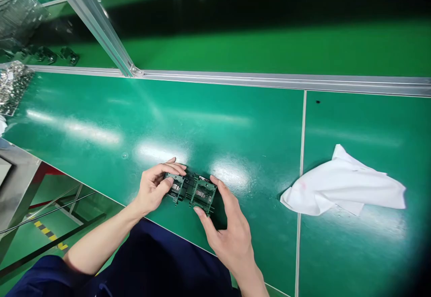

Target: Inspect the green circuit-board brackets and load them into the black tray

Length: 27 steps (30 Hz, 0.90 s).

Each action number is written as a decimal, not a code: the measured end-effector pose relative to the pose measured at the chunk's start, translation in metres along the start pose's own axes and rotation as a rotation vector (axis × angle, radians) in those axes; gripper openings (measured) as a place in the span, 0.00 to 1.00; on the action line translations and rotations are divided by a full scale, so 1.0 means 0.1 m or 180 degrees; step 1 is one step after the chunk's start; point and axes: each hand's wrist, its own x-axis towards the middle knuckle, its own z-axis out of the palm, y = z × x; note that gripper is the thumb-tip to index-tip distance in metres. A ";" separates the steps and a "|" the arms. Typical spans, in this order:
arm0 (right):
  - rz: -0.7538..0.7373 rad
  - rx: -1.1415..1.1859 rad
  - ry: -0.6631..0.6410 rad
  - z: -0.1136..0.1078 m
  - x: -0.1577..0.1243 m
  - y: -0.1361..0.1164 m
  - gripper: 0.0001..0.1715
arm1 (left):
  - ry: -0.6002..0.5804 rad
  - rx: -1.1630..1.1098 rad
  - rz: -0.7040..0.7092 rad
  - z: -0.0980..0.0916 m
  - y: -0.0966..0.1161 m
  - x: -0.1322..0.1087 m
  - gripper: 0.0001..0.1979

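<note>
A small green circuit board panel [192, 190] with dark components and two metal-tabbed parts lies near the front edge of the green bench [215, 126]. My left hand [155, 186] grips the panel's left end, thumb on top and fingers curled over the far edge. My right hand [226, 225] holds the panel's right end between thumb and forefinger. Both forearms come up from below, over my dark blue clothing.
A crumpled white cloth [343, 183] lies to the right, past a thin seam in the mat. An aluminium rail [283, 81] and a slanted post [97, 23] bound the far side. Shiny bagged parts [11, 86] and dark pieces [50, 55] sit far left.
</note>
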 end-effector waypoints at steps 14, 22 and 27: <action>-0.0488 -0.0631 -0.0020 -0.07 0.12 -0.32 0.42 | -0.0998 0.0410 -0.0859 -0.42 0.09 -0.21 0.30; -0.1203 -0.1452 -0.0086 -0.28 0.23 -0.69 0.31 | -0.0936 -0.0543 -0.0507 -0.40 0.00 -0.26 0.32; -0.1177 -0.1435 -0.0078 -0.26 0.19 -0.65 0.35 | -0.0914 -0.0571 -0.0427 -0.36 -0.01 -0.29 0.32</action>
